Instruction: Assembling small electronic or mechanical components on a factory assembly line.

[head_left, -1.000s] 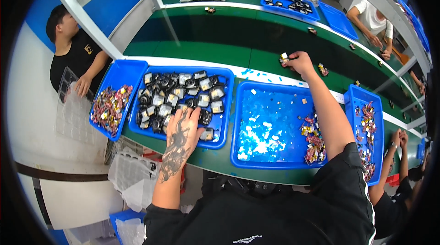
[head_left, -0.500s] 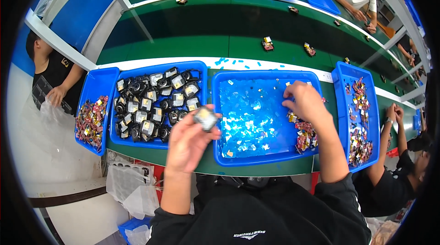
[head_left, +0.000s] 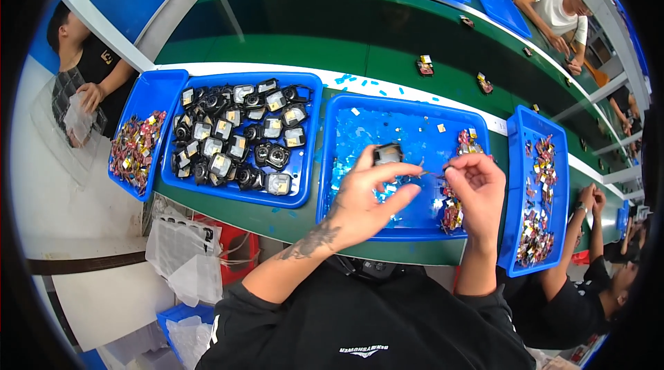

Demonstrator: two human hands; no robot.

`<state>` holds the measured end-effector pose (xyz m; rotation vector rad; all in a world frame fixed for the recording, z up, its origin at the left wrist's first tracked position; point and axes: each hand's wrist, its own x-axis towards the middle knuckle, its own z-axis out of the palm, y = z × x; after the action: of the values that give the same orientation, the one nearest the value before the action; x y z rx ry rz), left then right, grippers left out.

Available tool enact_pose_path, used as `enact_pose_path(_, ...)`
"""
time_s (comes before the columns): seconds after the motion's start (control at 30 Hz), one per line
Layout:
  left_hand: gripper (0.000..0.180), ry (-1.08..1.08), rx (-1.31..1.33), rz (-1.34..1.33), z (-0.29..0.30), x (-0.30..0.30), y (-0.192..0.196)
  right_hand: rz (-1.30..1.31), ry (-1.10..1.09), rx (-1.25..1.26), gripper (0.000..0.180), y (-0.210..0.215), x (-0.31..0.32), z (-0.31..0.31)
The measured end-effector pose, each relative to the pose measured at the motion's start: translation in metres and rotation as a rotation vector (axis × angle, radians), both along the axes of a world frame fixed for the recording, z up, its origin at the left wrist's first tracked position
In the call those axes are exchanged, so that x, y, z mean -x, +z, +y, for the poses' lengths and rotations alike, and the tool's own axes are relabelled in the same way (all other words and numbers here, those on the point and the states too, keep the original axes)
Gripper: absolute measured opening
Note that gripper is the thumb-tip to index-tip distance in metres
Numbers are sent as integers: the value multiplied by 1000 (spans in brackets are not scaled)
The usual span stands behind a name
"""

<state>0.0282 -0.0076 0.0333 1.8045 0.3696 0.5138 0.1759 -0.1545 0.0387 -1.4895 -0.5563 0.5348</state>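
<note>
In my left hand (head_left: 366, 197) is a small black watch-like case (head_left: 388, 153) with a pale face; it sits at the far side of my hand, with the index finger and thumb stretched out to the right. My right hand (head_left: 476, 180) is closed in a pinch at the tip of that index finger. Something thin and dark shows between the two hands, too small to name. Both hands are above a blue tray (head_left: 408, 236) strewn with shiny blue film pieces. Beside my right hand, small red-and-yellow parts (head_left: 452, 214) lie in the tray, partly hidden.
To the left, a blue tray (head_left: 312, 162) holds several similar black cases (head_left: 238, 145). Outer blue trays (head_left: 153, 93) (head_left: 513, 197) hold more red-and-yellow parts. Beyond runs a green belt (head_left: 332, 38) with scattered parts. Co-workers sit left (head_left: 97, 86), right (head_left: 588, 294) and across (head_left: 557, 17).
My left hand has brought the black case rightward from beside the case tray to above the middle tray. My right hand has come back from the tray's parts and closed near it. The view shifted.
</note>
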Motion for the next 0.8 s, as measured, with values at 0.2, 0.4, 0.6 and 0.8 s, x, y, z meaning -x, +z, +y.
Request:
enact_pose_path(0.2,20,-10,-85,-94,-7,-11,-4,111,118,-123,10,0,21,-2)
enact_pose_path(0.4,15,-59,-6,-100,-9,-5,-15,271,165,-186,4,-7,30,1)
enact_pose_path(0.6,16,-20,-425,-237,-4,-1,-18,306,295,-51,6,-5,18,-1)
enact_pose_path(0.8,16,-43,-343,-271,2,5,-20,378,414,-48,10,-3,23,10)
